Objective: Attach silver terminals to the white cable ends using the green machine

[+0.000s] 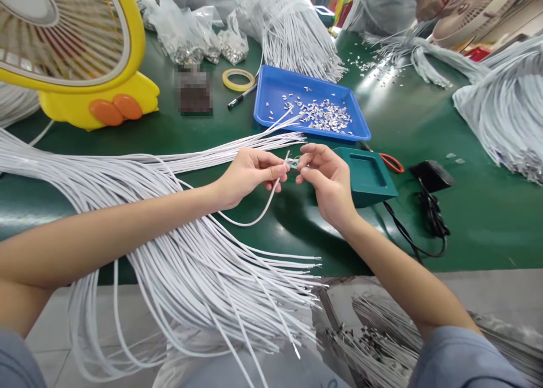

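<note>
My left hand (254, 175) pinches a white cable (270, 200) near its end, between thumb and fingertips. The cable loops down and back to the left. Close by on the right, my right hand (326, 181) has its fingers curled in, with thumb and fingertips close together. Between the hands is a small clear-greenish part (292, 163), too small to make out. What the right fingertips hold is hidden. A green box-shaped device (369, 176) sits just behind the right hand. Under my left forearm lies a large bundle of white cables (190, 263), its ends hanging over the table edge.
Past my hands, a blue tray (278, 88) holds small metal pieces (328, 116). A yellow fan (138, 43) stands left, near a tape roll (238, 80) and a pen (241, 96). Right lie a black adapter (432, 175) and more cables (500, 99). Another person's hand (430, 0) holds red-handled scissors.
</note>
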`<state>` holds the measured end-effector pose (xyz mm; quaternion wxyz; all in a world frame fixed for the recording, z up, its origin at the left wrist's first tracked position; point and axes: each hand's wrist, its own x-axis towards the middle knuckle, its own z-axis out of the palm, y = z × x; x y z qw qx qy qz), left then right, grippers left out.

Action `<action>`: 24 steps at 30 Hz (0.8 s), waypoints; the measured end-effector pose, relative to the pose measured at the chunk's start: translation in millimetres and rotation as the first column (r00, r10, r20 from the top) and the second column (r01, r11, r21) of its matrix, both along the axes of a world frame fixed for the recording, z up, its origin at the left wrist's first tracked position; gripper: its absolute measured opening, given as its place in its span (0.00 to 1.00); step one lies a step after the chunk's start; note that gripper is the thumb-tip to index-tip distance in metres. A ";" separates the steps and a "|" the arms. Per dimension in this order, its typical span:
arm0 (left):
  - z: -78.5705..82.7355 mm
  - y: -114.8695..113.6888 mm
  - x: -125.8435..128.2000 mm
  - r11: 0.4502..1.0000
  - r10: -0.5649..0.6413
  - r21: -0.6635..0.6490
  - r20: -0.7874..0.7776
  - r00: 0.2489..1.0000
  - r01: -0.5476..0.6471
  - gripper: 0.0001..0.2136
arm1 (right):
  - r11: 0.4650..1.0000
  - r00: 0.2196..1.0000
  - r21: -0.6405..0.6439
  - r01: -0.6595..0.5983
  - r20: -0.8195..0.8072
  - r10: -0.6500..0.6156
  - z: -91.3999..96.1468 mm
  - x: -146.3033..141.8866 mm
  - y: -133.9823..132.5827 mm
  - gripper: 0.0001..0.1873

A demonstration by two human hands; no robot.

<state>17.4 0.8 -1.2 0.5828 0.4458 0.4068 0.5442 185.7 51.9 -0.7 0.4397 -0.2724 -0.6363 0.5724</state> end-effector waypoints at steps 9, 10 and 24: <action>1.9 -3.2 0.6 0.988 -0.151 -0.035 -0.019 0.988 0.151 0.14 | 0.996 1.000 0.088 0.000 0.005 -0.001 -0.7 1.3 -0.8 0.20; 2.1 -3.1 0.5 0.987 -0.157 -0.039 -0.032 0.987 0.156 0.14 | 0.996 1.000 0.087 -0.008 -0.004 0.008 -0.5 1.3 -1.0 0.20; -3.3 -2.3 1.8 0.981 -0.190 -0.026 0.046 0.981 0.191 0.14 | 0.993 0.997 -0.112 -0.040 -0.076 0.032 6.8 -0.7 -7.2 0.21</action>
